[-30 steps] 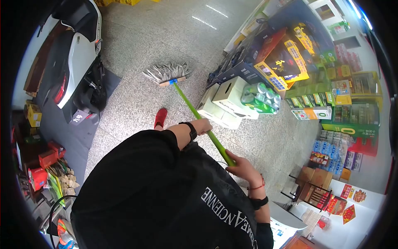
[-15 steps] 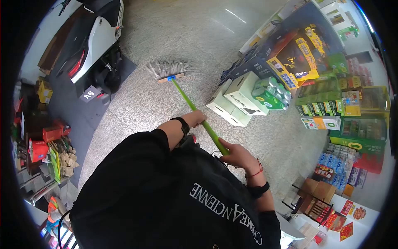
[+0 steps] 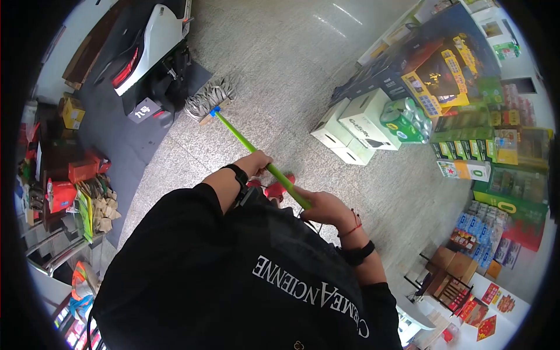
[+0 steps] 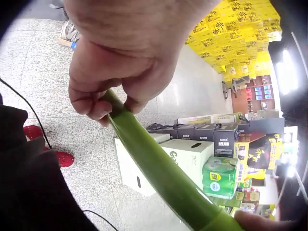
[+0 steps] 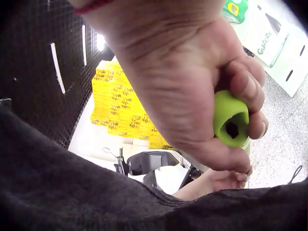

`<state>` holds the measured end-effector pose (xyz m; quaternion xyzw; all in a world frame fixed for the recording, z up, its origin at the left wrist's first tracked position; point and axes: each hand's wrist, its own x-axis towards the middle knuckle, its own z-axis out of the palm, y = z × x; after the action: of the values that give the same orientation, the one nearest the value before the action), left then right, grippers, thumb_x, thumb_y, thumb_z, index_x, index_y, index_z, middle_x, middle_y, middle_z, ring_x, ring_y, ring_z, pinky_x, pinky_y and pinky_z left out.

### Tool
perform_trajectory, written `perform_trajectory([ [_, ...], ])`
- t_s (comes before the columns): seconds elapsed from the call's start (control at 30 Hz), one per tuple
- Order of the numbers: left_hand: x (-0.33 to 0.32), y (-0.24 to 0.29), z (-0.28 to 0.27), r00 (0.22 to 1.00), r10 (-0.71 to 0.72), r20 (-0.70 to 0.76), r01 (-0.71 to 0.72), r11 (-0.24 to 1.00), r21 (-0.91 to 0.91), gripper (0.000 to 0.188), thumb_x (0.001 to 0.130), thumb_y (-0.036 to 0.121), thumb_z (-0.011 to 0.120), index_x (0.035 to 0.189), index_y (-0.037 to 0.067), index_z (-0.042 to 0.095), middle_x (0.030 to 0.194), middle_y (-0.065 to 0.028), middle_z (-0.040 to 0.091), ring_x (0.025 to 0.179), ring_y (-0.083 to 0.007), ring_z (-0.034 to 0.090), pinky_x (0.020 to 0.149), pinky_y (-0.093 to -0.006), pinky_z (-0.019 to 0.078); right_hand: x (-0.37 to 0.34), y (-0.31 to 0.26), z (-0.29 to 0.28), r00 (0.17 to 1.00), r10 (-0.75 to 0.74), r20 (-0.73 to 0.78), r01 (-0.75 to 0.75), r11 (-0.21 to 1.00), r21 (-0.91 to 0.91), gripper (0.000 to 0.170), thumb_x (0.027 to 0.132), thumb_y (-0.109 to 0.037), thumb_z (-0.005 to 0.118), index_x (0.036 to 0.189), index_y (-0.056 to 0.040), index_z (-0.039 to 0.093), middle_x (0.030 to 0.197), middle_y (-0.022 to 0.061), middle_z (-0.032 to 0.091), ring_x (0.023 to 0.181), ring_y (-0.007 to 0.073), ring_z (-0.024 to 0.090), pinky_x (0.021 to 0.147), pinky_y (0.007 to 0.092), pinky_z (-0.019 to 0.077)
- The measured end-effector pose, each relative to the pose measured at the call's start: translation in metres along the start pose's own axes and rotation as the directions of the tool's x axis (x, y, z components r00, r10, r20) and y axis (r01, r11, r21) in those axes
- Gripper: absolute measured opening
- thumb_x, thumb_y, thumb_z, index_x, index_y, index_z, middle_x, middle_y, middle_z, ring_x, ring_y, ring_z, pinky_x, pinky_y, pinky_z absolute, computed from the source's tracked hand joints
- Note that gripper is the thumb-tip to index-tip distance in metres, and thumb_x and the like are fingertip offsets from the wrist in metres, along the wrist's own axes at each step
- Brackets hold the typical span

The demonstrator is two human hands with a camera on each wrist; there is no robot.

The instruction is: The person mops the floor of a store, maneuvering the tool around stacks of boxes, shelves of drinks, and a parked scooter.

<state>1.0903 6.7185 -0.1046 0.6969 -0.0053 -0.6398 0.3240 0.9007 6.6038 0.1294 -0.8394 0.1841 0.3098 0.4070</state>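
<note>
A mop with a green handle [image 3: 236, 135] slants across the head view. Its grey strand head [image 3: 211, 98] lies on the speckled floor against the edge of a dark mat, below a wooden bar and blue joint. My left hand [image 3: 256, 163] grips the handle partway down, fingers curled around it in the left wrist view. Higher up, my right hand [image 3: 328, 209] wraps the top end of the handle. The hollow green end [image 5: 233, 122] pokes out between thumb and fingers in the right wrist view.
A white and black scooter [image 3: 153, 49] stands on the mat [image 3: 125, 166], close to the mop head. To the right are white cartons [image 3: 364, 119], a green-wrapped pack [image 3: 406, 121] and stacked drink boxes. Red shoes [image 3: 279, 188] show below the handle.
The mop head has swept left across the floor to the mat's edge beside the scooter. Both hands have kept their hold on the handle, and the view has shifted.
</note>
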Motion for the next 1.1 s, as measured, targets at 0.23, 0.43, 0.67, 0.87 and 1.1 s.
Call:
perform_trajectory([
  [0.23,-0.021,-0.022,0.001,0.998,-0.053,0.037,0.052,0.998,0.038,0.023,0.078,0.018,0.054,0.061,0.004,0.049,0.050,-0.0048,0.041,0.038,-0.0149,0.038,0.034,-0.0274,0.0284,-0.023,-0.021,0.043,0.997,0.066,-0.050,-0.065,0.998,0.021,0.067,0.066,-0.021,0.060,0.129,-0.0267,0.040,0.077,0.0207,0.059,0.071,0.0339,0.059,0.067,0.0384,0.0458],
  [0.43,-0.012,-0.052,0.038,0.993,-0.051,0.103,0.031,0.982,0.187,0.024,0.077,0.020,0.055,0.063,0.000,0.056,0.052,-0.0091,0.048,0.039,-0.0188,0.044,0.034,-0.0331,0.0340,-0.070,-0.011,0.068,0.985,0.117,-0.127,-0.098,0.985,0.145,0.060,0.070,-0.025,0.064,0.127,-0.0237,0.044,0.083,0.0212,0.060,0.074,0.0322,0.059,0.069,0.0354,0.0450],
  [0.67,-0.069,-0.045,0.097,0.972,-0.019,0.235,-0.072,0.924,0.375,0.027,0.079,0.024,0.052,0.066,0.002,0.058,0.052,-0.0070,0.051,0.039,-0.0160,0.045,0.036,-0.0317,0.0370,-0.135,0.014,0.099,0.962,0.229,-0.148,-0.188,0.951,0.247,0.059,0.071,-0.026,0.065,0.126,-0.0194,0.045,0.088,0.0194,0.061,0.080,0.0275,0.059,0.074,0.0317,0.0434],
  [0.87,-0.112,-0.065,0.172,0.948,-0.029,0.316,-0.174,0.785,0.595,0.032,0.080,0.032,0.050,0.082,0.004,0.063,0.057,-0.0094,0.059,0.045,-0.0185,0.055,0.039,-0.0321,0.0395,-0.211,0.047,0.146,0.943,0.290,-0.161,-0.243,0.935,0.258,0.059,0.072,-0.027,0.065,0.127,-0.0192,0.045,0.089,0.0195,0.061,0.082,0.0272,0.059,0.076,0.0314,0.0428],
  [1.1,-0.149,-0.128,0.284,0.877,-0.046,0.477,-0.319,0.687,0.653,0.039,0.082,0.038,0.050,0.099,0.004,0.061,0.070,-0.0148,0.065,0.060,-0.0227,0.062,0.050,-0.0337,0.0449,-0.323,0.096,0.227,0.909,0.356,-0.216,-0.256,0.887,0.384,0.058,0.073,-0.021,0.064,0.127,-0.0177,0.044,0.068,0.0113,0.055,0.065,0.0180,0.053,0.065,0.0285,0.0419],
])
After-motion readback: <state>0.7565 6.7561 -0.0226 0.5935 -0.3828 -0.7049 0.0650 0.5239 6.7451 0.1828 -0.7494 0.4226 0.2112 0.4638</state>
